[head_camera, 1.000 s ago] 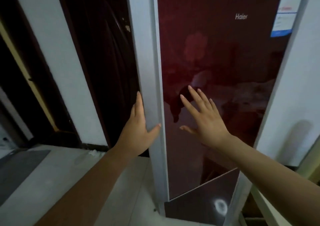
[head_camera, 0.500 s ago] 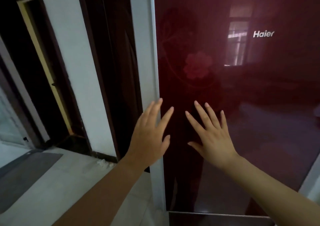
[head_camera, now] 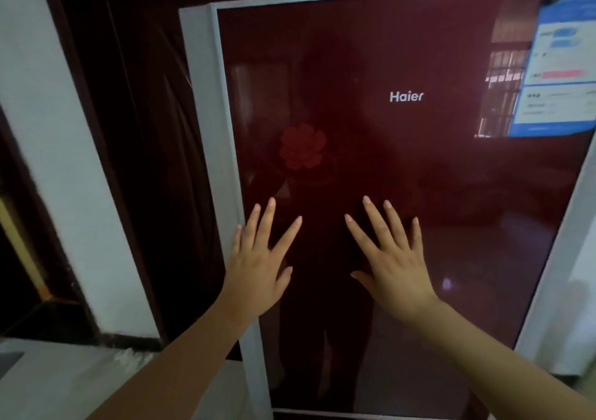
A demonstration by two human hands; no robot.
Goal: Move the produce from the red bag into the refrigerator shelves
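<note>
The refrigerator's dark red glossy door (head_camera: pixel 403 168) fills most of the view, with a grey frame and a white brand name. My left hand (head_camera: pixel 261 255) lies flat on the door near its left edge, fingers spread and straight. My right hand (head_camera: pixel 393 258) presses flat on the door's middle, fingers also spread. The shelves inside are hidden behind the door. Neither the red bag nor any produce is in view.
A blue and white label (head_camera: pixel 561 58) sticks to the door's top right corner. Left of the fridge stands a dark brown wooden door (head_camera: pixel 145 161) beside a white wall (head_camera: pixel 64 161). Pale floor (head_camera: pixel 64 384) shows at the bottom left.
The fridge door has swung from edge-on to face me. My left hand left the door's grey edge and now lies flat on the red front beside my right hand.
</note>
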